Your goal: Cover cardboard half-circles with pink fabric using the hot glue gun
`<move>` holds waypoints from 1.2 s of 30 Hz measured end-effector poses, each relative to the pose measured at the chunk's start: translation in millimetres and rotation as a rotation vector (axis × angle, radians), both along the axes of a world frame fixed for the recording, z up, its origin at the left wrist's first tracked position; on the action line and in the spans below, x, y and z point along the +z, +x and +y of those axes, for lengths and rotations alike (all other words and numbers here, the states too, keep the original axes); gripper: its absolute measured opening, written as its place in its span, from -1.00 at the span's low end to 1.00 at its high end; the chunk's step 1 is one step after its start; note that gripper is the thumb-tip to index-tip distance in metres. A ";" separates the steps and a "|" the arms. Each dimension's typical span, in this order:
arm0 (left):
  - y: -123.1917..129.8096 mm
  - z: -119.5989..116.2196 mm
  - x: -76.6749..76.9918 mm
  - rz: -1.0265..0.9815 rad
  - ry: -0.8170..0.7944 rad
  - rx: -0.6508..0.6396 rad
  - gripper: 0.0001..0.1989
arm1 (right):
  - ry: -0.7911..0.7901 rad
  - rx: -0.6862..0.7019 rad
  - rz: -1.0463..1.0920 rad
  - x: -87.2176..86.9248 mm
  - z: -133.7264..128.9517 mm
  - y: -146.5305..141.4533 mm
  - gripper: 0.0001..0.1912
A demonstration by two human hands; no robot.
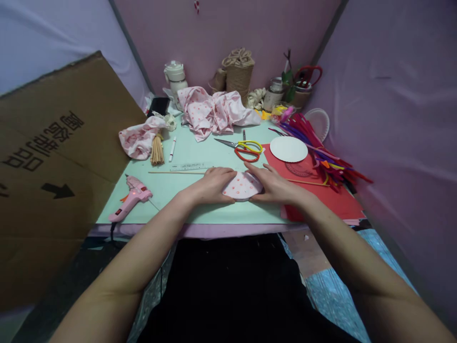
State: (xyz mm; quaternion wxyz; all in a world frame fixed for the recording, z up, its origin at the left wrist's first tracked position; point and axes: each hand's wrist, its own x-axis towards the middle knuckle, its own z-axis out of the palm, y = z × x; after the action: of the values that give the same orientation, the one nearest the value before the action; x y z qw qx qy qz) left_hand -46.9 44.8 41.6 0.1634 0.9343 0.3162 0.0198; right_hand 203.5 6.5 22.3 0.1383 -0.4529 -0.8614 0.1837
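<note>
A round, flat disc covered in white fabric with pinkish-red dots [243, 186] lies low over the table's front part. My left hand [215, 185] grips its left edge, thumb at the near side and fingers at the far side. On the opposite edge, my right hand [273, 185] holds it the same way. What is under the disc is hidden. Just beyond my hands are scissors [237, 145] with one yellow and one red handle. A thin wooden stick [174, 172] and a clear ruler [191, 166] lie left of them. To the right rests a plain white disc [288, 149].
A pink glue gun [131, 197] with a cord lies at the left. Red sheets [321, 205] and pipe cleaners [314, 138] cover the right side. Crumpled dotted fabric [214, 112], twine [238, 76] and a bottle [175, 78] stand behind. A cardboard panel [64, 157] blocks the left.
</note>
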 end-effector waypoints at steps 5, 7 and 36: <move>3.2 -0.2 4.8 0.022 -0.012 0.008 -0.26 | 0.010 0.005 0.075 5.8 4.8 18.6 0.00; 4.3 0.5 5.1 0.021 -0.010 0.011 -0.25 | 0.016 0.005 0.092 6.0 7.5 22.7 -0.05; 6.5 -0.7 -0.4 0.014 0.023 0.000 -0.25 | 0.095 -0.010 0.017 -1.3 7.0 20.4 -0.24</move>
State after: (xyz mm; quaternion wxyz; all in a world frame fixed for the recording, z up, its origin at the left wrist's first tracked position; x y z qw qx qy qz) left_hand -40.4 44.1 41.1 0.1503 0.9363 0.3169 0.0167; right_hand 223.9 13.4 21.1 0.1678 -0.4488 -0.8656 0.1457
